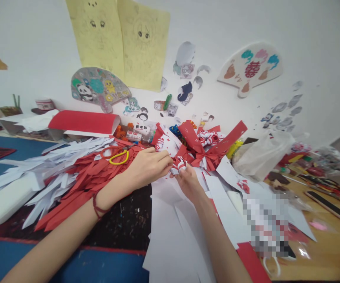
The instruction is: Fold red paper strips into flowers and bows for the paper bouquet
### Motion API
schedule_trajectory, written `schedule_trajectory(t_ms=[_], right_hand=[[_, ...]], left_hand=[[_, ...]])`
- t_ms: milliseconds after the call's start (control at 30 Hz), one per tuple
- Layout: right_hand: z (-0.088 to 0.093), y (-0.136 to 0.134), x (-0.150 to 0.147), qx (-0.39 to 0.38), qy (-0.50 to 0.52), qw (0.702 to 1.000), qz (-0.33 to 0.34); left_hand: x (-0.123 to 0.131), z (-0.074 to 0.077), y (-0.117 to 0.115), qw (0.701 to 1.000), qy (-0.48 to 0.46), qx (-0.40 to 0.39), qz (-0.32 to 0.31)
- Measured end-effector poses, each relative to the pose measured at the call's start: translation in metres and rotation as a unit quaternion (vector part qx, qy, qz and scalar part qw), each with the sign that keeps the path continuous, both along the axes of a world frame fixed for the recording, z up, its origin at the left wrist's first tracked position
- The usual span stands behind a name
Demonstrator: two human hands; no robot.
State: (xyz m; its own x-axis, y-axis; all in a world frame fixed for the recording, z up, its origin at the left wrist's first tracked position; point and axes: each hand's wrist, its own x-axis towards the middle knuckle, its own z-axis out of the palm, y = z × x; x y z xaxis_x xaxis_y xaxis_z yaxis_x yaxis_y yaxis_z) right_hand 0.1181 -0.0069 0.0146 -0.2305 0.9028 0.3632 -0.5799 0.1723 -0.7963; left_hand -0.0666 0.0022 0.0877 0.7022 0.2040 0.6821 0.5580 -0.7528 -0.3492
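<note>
A small red-and-white folded paper piece (178, 165) is held between my two hands near the middle of the view. My right hand (189, 180) grips it from below, thumb on its near side. The fingers of my left hand (150, 165) are pinched together at its left edge; whether they hold part of it is hidden. Just behind stands a larger red-and-white paper decoration (207, 155). To the left of my hands lies a pile of red paper strips (90, 177), with yellow-and-orange-handled scissors (119, 158) on top. White paper sheets (172, 224) spread beneath my hands.
White paper strips (66, 155) and a white board with a handle hole (11, 200) lie left. A rolled red sheet (84, 122) rests against the wall. A white plastic bag (264, 153) and a dark phone-like slab (331, 206) are right. Scraps litter the dark mat (123, 224).
</note>
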Motion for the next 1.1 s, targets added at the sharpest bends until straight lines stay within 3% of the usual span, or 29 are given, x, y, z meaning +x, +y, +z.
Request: schedule_trajectory(t_ms=[100, 167, 267, 400, 500, 600, 767, 1100], right_hand=[[0.0, 0.0, 0.0, 0.004, -0.004, 1.0, -0.002], [0.0, 0.0, 0.0, 0.0, -0.015, 1.0, -0.004], [-0.001, 0.001, 0.002, 0.002, -0.028, 1.0, -0.012], [-0.004, 0.002, 0.004, 0.018, -0.028, 0.999, -0.02], [-0.004, 0.002, 0.004, 0.013, -0.026, 0.999, -0.015], [-0.004, 0.002, 0.003, 0.005, -0.029, 0.999, -0.013], [-0.003, 0.001, 0.003, 0.003, -0.027, 1.0, -0.009], [-0.003, 0.001, 0.002, 0.007, -0.031, 1.0, -0.001]], left_hand=[[0.002, -0.007, 0.002, 0.999, 0.013, 0.048, -0.01], [0.002, -0.008, 0.002, 0.999, 0.001, 0.028, -0.021], [0.002, -0.005, -0.001, 0.989, -0.068, -0.124, -0.049], [0.003, 0.003, -0.004, 0.914, -0.156, -0.364, -0.093], [0.004, 0.004, -0.002, 0.872, -0.185, -0.441, -0.102], [0.003, 0.003, 0.002, 0.858, -0.193, -0.463, -0.11], [0.002, 0.001, 0.004, 0.866, -0.2, -0.44, -0.127], [0.004, -0.001, 0.001, 0.875, -0.207, -0.431, -0.068]])
